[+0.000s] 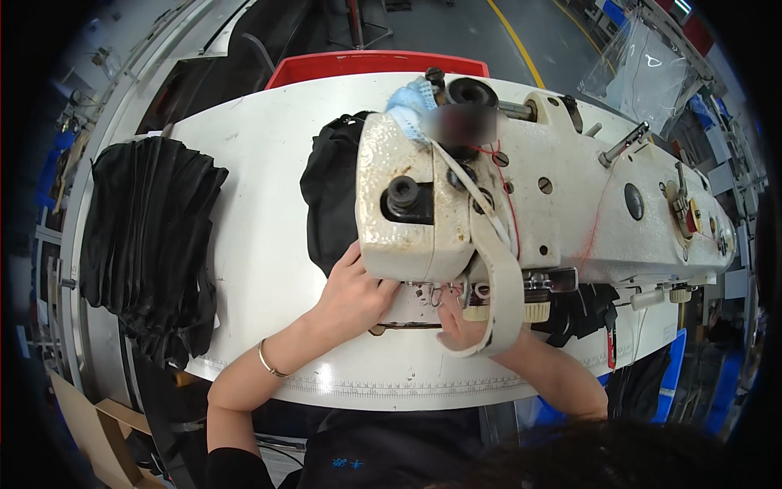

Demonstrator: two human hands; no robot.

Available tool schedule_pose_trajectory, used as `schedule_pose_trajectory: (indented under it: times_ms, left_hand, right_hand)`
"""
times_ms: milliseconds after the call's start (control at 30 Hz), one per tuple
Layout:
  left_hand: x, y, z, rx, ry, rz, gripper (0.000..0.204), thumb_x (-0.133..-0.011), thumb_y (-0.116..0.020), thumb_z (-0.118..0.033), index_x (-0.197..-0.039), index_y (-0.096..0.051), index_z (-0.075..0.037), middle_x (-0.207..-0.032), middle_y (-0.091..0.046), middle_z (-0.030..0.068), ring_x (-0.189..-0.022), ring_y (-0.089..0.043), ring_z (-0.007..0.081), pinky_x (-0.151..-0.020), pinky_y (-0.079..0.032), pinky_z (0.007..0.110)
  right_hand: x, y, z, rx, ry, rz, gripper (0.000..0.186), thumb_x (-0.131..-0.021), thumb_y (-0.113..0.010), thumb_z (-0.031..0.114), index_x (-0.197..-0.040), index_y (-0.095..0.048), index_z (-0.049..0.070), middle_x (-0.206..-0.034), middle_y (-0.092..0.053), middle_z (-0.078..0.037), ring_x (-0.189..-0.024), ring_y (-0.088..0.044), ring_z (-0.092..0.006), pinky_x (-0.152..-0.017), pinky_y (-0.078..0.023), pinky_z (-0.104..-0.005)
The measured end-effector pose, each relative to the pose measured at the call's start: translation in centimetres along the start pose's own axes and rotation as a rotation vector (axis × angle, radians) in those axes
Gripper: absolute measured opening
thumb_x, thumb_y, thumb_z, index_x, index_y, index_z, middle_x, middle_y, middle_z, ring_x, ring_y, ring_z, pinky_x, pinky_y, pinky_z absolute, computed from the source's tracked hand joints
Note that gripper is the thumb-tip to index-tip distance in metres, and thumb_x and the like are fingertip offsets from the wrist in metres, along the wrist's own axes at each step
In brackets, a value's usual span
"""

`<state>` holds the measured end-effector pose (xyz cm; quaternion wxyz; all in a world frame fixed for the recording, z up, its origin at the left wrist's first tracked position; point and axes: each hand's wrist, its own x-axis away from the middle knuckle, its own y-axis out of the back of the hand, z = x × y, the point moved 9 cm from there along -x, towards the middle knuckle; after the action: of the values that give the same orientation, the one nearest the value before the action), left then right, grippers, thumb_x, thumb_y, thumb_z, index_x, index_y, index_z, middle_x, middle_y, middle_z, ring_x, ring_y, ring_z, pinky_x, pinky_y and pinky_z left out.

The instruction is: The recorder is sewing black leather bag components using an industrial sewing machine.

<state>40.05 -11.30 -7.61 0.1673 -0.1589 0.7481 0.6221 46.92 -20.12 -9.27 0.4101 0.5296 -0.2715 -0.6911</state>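
The black cloth (327, 191), partly hidden by the sewing machine (570, 208), seems to be mid-work, with the left hand (354, 293) placed at its edge and the right hand (462, 324) partly covered; whether anything is grasped by the fingers (351, 256), or the black stack (153, 236) is finished, cannot be told.

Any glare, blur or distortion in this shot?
Head view: the ruler scale bows and the corners go black; glare speckles the near end of the cream sewing machine; a smeared patch blurs part of its top, hiding detail there.
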Motion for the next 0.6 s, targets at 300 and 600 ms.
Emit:
schedule_pose_trajectory:
  times_ms: [300, 600]
  left_hand:
    - [-0.1, 0.3, 0.5, 0.033, -0.014, -0.053, 0.031, -0.061, -0.060, -0.003, -0.091, -0.060, 0.004, -0.103, -0.058, 0.0166, -0.102, -0.055, 0.0295, -0.098, -0.039, 0.043]
    - [3.0, 7.1, -9.6, 0.634, -0.310, 0.278, 0.014, -0.063, -0.060, -0.010, -0.067, -0.047, -0.006, -0.065, -0.046, 0.0056, -0.063, -0.051, 0.0239, -0.062, -0.041, 0.031]
  right_hand:
    - [-0.6, 0.1, 0.7, -0.100, 0.082, -0.013, 0.010, -0.074, -0.061, 0.008, -0.081, -0.058, 0.001, -0.073, -0.059, -0.010, -0.063, -0.057, -0.0280, -0.062, -0.047, -0.0402]
    - [4.5, -6.1, 6.9, -1.952, -1.372, 0.589, 0.024, -0.094, -0.050, 0.019, -0.109, -0.054, 0.001, -0.093, -0.061, -0.007, -0.077, -0.058, -0.0123, -0.065, -0.048, -0.0296]
